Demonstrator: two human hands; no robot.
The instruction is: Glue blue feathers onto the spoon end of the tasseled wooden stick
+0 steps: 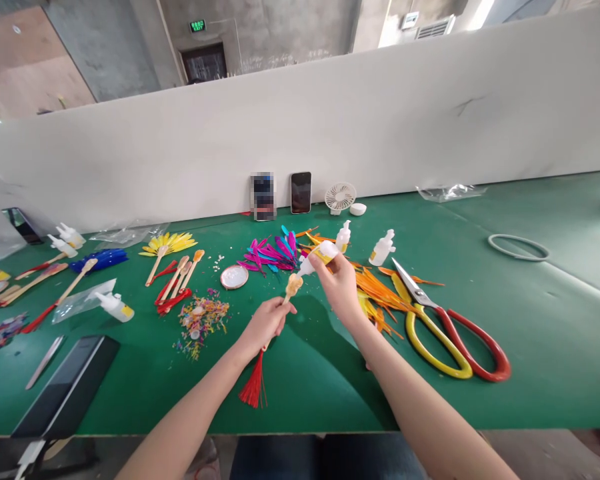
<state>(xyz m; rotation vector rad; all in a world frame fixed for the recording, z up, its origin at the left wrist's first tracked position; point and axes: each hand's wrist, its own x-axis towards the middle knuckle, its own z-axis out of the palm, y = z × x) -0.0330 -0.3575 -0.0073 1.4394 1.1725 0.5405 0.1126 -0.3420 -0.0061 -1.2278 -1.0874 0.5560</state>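
My left hand (269, 324) is closed around a wooden stick (293, 286) with a tan, rounded head, and a red tassel (253, 383) hangs from its lower end. In my right hand (341, 280) is a white glue bottle (325, 252) with a yellow label, tilted so that its nozzle points down at the stick's head. Whether the nozzle touches the head is too small to tell. Magenta and blue feathers (270, 255) lie behind my hands, and orange feathers (383, 289) lie to the right of my right hand.
Large scissors (443, 320) with yellow and red handles lie at the right. Two glue bottles (382, 248) stand behind. Left are tasselled sticks (180, 277), yellow feathers (167, 244), colourful scraps (203, 320), a small round dish (234, 277) and a black device (67, 387). Phones (301, 193) lean against the partition.
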